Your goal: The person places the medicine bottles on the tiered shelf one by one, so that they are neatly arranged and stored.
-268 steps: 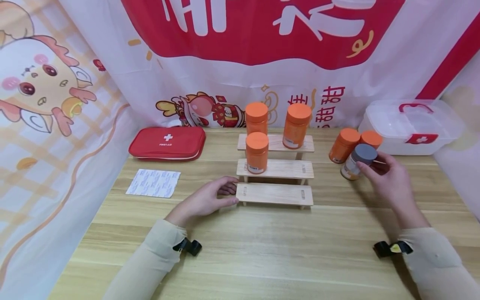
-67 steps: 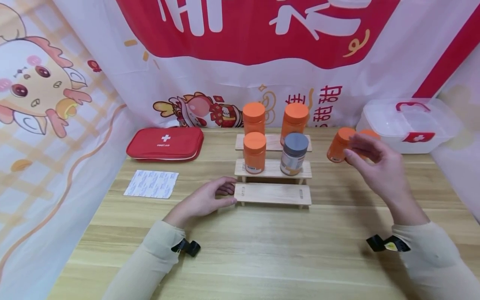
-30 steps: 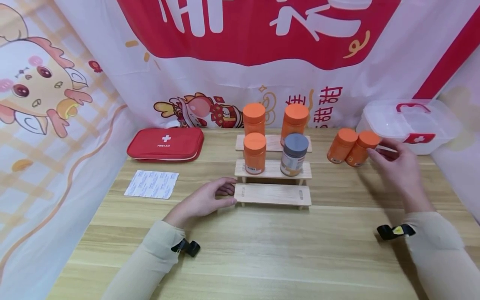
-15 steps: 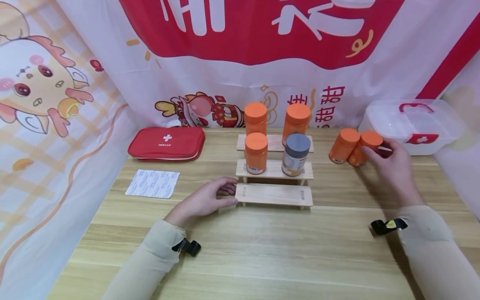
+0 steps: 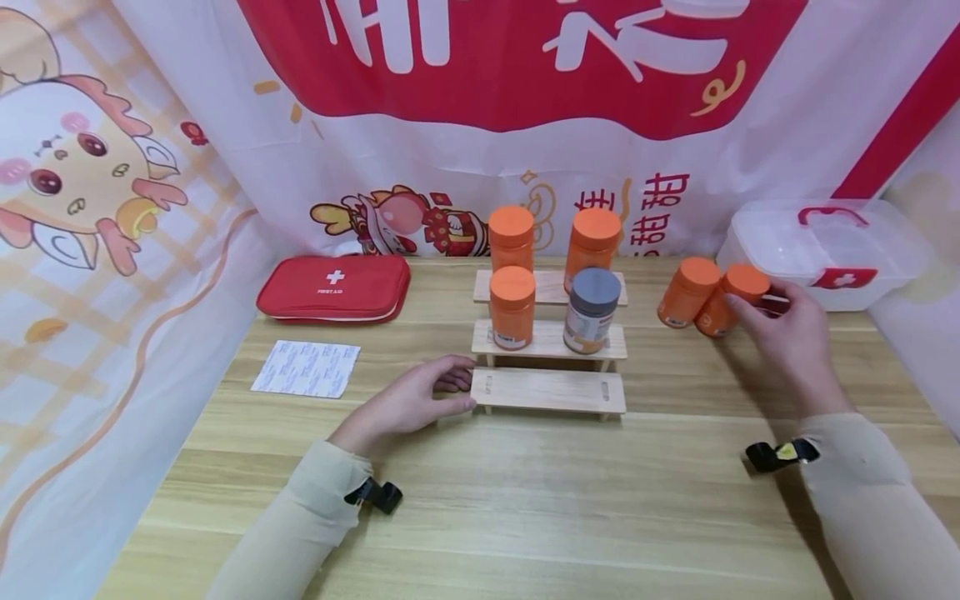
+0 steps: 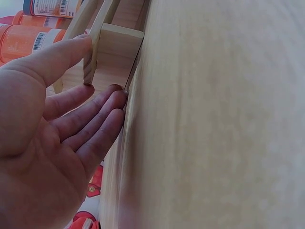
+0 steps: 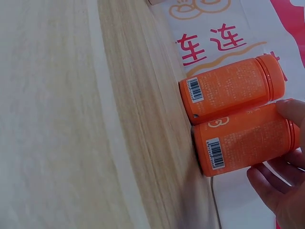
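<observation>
At the right, my right hand (image 5: 787,342) grips an orange bottle (image 5: 718,317) by its upper part, thumb on one side and fingers on the other. That bottle stands on the table against a second orange bottle (image 5: 681,302). My left hand (image 5: 416,398) pinches the left end of the lowest step of a wooden tiered stand (image 5: 547,390), as the left wrist view shows. Its middle step bears an orange bottle (image 5: 512,317) at left and a grey-capped bottle (image 5: 587,325) at right. Two more orange bottles, one at left (image 5: 512,237) and one at right (image 5: 592,250), stand on the top step.
A red first-aid pouch (image 5: 333,287) lies at the back left, with a white printed sheet (image 5: 306,368) in front of it. At the back right stands a translucent white first-aid box (image 5: 795,271), close behind my right hand. A printed cloth (image 5: 450,150) hangs behind the table.
The grey-capped bottle has gone from the right side of the table onto the middle step. My right hand has come back to the right and taken hold of an orange bottle. The left hand stays put.
</observation>
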A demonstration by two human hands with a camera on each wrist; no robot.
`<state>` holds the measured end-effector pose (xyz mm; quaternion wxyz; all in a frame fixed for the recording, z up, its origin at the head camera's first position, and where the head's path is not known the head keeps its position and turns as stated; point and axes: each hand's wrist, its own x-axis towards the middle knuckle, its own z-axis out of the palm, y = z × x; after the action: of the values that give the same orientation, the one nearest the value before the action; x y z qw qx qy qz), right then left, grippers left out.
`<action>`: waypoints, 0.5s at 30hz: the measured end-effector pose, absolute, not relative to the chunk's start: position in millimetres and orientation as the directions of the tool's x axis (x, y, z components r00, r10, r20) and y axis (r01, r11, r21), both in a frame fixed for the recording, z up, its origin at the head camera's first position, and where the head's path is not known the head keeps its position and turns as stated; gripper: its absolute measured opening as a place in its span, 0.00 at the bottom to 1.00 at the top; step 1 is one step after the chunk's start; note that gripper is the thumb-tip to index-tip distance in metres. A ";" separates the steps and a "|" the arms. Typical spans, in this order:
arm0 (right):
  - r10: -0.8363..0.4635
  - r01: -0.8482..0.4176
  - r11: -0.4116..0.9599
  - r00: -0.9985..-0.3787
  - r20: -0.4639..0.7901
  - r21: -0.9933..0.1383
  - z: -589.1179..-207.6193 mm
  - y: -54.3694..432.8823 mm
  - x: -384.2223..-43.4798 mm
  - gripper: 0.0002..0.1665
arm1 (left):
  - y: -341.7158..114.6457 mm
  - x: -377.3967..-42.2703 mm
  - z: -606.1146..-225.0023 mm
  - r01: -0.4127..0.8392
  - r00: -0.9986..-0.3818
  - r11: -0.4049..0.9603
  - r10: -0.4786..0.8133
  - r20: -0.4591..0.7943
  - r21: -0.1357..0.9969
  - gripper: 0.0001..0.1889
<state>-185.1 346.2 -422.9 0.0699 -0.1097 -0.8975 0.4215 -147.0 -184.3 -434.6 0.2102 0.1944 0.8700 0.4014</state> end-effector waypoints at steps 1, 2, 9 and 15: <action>0.260 0.142 0.621 -0.965 0.031 -0.771 -422.4 346.8 -183.8 0.51 | -184.3 -146.9 -434.5 0.168 -0.836 0.601 0.507 -0.210 0.781 0.32; 0.264 0.149 0.622 -0.964 0.027 -0.769 -421.8 346.9 -182.5 0.51 | -184.3 -146.8 -434.6 0.168 -0.836 0.602 0.507 -0.212 0.781 0.32; 0.270 0.181 0.598 -0.963 -0.017 -0.781 -415.4 350.9 -172.6 0.53 | -184.3 -146.8 -434.4 0.162 -0.834 0.598 0.508 -0.215 0.785 0.32; 0.300 0.223 0.594 -0.953 -0.045 -0.773 -409.0 351.3 -161.4 0.55 | -183.9 -145.8 -434.1 0.164 -0.836 0.599 0.507 -0.212 0.784 0.32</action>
<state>-161.4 351.3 -409.0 0.0450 -0.1465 -0.8916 0.4261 -145.8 -183.9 -434.1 0.2117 0.1931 0.8687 0.4041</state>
